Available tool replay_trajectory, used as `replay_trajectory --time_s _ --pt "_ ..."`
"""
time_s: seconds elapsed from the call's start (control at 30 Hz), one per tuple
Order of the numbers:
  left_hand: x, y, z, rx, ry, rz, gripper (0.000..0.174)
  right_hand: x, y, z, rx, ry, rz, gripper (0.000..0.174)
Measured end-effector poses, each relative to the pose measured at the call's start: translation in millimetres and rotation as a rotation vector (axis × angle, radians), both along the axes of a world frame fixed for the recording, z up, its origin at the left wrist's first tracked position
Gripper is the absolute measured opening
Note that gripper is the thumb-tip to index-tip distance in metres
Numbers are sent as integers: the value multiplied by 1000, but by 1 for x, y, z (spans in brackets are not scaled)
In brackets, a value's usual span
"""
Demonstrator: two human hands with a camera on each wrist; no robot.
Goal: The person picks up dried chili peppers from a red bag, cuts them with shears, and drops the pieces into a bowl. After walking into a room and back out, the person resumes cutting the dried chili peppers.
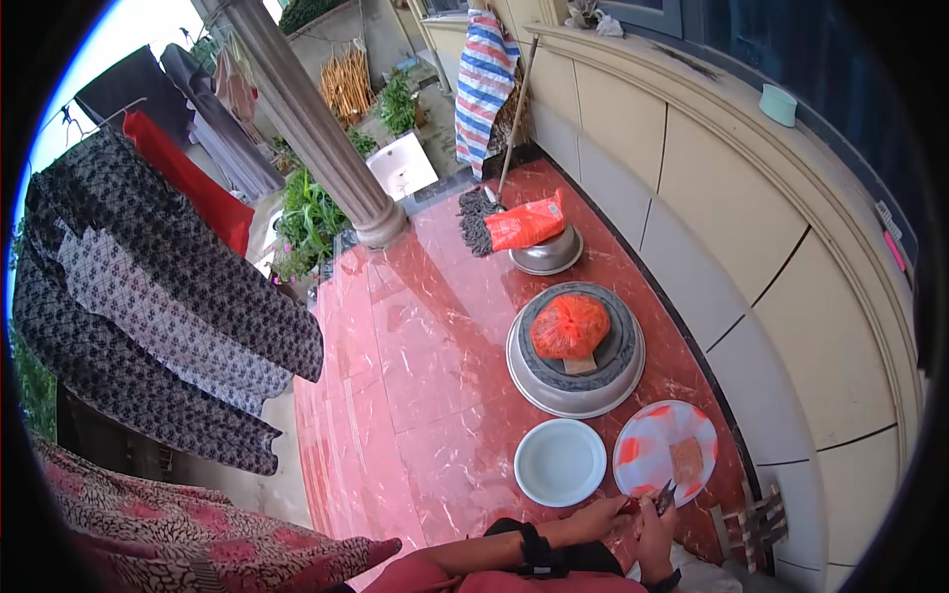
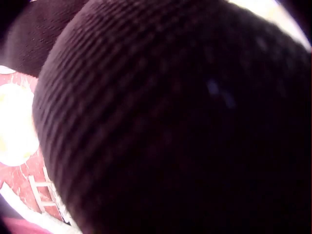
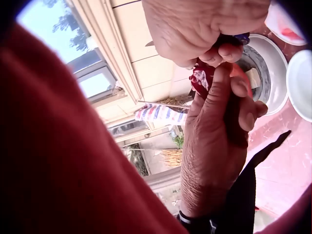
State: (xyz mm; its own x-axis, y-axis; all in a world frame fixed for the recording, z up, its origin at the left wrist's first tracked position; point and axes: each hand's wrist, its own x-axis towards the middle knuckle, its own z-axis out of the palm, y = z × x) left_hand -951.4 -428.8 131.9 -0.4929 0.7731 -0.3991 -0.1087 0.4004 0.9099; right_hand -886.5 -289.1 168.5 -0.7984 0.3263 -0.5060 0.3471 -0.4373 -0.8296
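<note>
Near the bottom of the head view, my left hand (image 1: 595, 521) and right hand (image 1: 654, 539) meet. In the right wrist view, the left hand (image 3: 209, 141) pinches a small dark red piece (image 3: 201, 79) with a pale patch. Over it, the right hand (image 3: 204, 29) curls round a tool whose pointed blade tip (image 3: 149, 44) shows on one side; its handle is mostly hidden. A plate (image 1: 638, 440) with a brownish piece (image 1: 686, 461) lies just beyond the hands. Dark ribbed fabric (image 2: 146, 117) fills most of the left wrist view, where no hand shows.
A pale basin (image 1: 560, 463) stands beside the plate. Behind it, a red bag (image 1: 569, 327) rests on a round grey lid over a large metal basin (image 1: 578, 403). A mop (image 1: 476, 222), another bowl (image 1: 549, 256), a column (image 1: 326, 138) and hanging clothes (image 1: 148, 287) are farther off.
</note>
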Motion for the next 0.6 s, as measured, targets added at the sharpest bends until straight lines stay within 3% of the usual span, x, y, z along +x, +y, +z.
replay_trajectory --time_s 0.07,0.13,0.2,0.27,0.3,0.4,0.47,0.53,0.6 --pt "-16 -12 1 321 -169 173 48 -28 -20 -10 16 65 -78 3" --pt "-61 -42 20 277 -551 142 48 -58 -35 -7 156 89 -37 3" --pt "-101 -77 19 281 -842 103 48 -94 -56 1 118 107 -1 4" --pt "-133 -114 -9 345 -1053 70 47 -130 -84 18 12 38 23 6" --pt "-154 -136 -32 411 -1108 -42 43 -145 -97 5 -47 40 59 10" --pt "-218 -201 -21 363 -929 163 26 -210 -170 -7 -105 9 -35 8" --pt "-268 -250 -18 287 -778 233 30 -259 -215 -12 -243 -40 80 9" --pt "-313 -299 -22 213 -721 314 32 -301 -265 -22 -239 -69 175 23" --pt "-345 -336 -35 296 -574 410 39 -355 -307 -15 -100 41 183 23"
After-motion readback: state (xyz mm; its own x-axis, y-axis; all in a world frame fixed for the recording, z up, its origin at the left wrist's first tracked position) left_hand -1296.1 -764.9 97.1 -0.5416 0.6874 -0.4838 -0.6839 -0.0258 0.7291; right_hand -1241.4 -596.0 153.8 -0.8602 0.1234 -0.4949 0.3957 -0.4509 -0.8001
